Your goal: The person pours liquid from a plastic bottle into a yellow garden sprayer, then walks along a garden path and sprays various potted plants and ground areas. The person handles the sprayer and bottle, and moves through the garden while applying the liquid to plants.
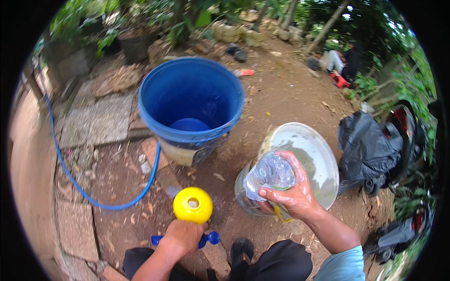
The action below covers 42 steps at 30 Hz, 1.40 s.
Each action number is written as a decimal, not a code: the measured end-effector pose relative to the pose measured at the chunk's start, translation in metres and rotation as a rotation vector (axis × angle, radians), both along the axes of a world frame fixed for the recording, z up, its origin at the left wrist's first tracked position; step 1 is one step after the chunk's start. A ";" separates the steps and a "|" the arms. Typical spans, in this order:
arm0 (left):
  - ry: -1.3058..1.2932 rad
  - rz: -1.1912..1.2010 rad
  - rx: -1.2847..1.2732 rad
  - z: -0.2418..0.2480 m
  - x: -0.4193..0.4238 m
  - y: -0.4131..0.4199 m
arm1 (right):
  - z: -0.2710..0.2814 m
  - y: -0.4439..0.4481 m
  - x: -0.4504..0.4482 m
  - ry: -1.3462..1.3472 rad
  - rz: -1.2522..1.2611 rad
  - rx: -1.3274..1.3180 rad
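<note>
In my left hand (pixel 184 233) is a round yellow plastic container (pixel 193 200) with an open hole on top. A blue plastic part (pixel 213 237) with a knobbed end sticks out on both sides below my fist; how it joins the yellow piece is hidden. My right hand (pixel 299 191), wet and shiny, grips a clear plastic bottle (pixel 269 172) by its side. That bottle is over the near edge of a pale bucket (pixel 328 175) with whitish, murky contents. Farther ahead stands a large blue tub (pixel 154 119), with a smaller blue round shape (pixel 190 124) at its bottom.
A blue hose (pixel 75 186) curves over the ground on the left, by stone slabs (pixel 100 121). On the right are a black plastic bag (pixel 367 147) and a grey-and-black wheeled object (pixel 395 235). A person (pixel 351 63) sits far back, near the trees.
</note>
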<state>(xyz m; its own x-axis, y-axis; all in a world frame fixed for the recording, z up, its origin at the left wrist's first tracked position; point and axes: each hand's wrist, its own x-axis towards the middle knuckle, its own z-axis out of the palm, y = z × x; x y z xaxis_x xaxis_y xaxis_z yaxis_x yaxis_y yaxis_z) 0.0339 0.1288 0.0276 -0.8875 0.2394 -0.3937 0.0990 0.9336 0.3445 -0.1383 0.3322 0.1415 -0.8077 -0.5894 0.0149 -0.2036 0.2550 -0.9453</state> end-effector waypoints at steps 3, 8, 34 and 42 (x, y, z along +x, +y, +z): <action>-0.040 0.053 -0.010 0.001 0.006 0.004 | -0.026 -0.011 0.015 0.048 0.122 0.062; 0.003 0.040 -0.010 0.002 0.016 0.001 | -0.080 -0.027 0.029 0.022 0.134 0.118; 0.005 0.053 0.010 -0.009 0.012 0.001 | -0.093 -0.038 0.022 0.370 0.420 0.577; 0.037 0.009 -0.017 -0.008 0.018 0.005 | -0.080 -0.038 0.023 0.392 0.450 0.604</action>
